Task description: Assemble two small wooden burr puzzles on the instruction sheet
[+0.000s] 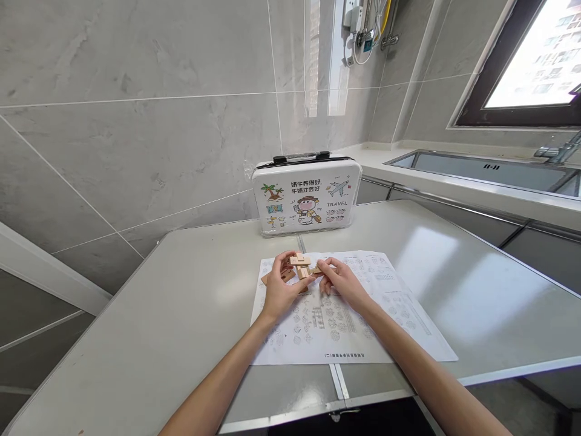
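"TRAVEL" & "奶牛养得好, 牛奶才会好" on wht case (306,197), paper sheet (318,339) txt illeg.

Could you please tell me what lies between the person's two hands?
In the head view, wooden pieces lie between the left hand and right hand, over the printed sheet.

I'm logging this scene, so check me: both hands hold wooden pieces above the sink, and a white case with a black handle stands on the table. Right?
No: the head view shows the left hand and right hand holding wooden pieces above the printed sheet, not the sink. The white case with a black handle stands on the table.
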The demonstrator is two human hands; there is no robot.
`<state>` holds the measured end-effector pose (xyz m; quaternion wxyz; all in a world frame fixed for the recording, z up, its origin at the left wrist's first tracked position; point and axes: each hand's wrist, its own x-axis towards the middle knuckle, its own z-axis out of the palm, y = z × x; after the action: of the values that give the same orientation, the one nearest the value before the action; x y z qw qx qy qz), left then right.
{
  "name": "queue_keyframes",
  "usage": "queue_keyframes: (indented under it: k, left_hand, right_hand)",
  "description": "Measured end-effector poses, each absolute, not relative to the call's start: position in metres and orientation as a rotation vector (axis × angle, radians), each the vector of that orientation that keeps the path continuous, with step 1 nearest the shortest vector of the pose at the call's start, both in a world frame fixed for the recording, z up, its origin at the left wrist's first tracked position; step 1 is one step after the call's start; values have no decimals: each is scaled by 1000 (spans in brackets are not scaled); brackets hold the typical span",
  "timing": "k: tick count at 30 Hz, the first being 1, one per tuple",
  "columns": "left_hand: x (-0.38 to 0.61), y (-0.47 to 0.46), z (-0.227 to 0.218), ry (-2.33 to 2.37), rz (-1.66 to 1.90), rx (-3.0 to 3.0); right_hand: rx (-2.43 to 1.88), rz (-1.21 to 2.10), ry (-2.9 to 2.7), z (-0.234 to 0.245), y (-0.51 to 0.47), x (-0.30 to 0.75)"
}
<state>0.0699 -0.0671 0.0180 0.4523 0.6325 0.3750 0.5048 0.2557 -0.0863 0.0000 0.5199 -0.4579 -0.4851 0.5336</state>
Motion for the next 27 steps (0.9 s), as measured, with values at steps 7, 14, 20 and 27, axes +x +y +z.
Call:
queue_keyframes:
  k: [7,14,20,27]
  left_hand:
    - [70,-69,12,968,1229,1758]
    - [69,-74,14,907,1221,1964]
    - [68,-74,15,928,1261,2114]
    - [66,-73,14,892,1258,2200]
  right_hand:
    - [-1098,1240,-1248,-6,-86,251]
    - [-1206,1035,-1335,-13,-88,249]
    - [-1265,967,-1325,-6,-93,247]
    - [-1282,905,-1318,-8,-94,245]
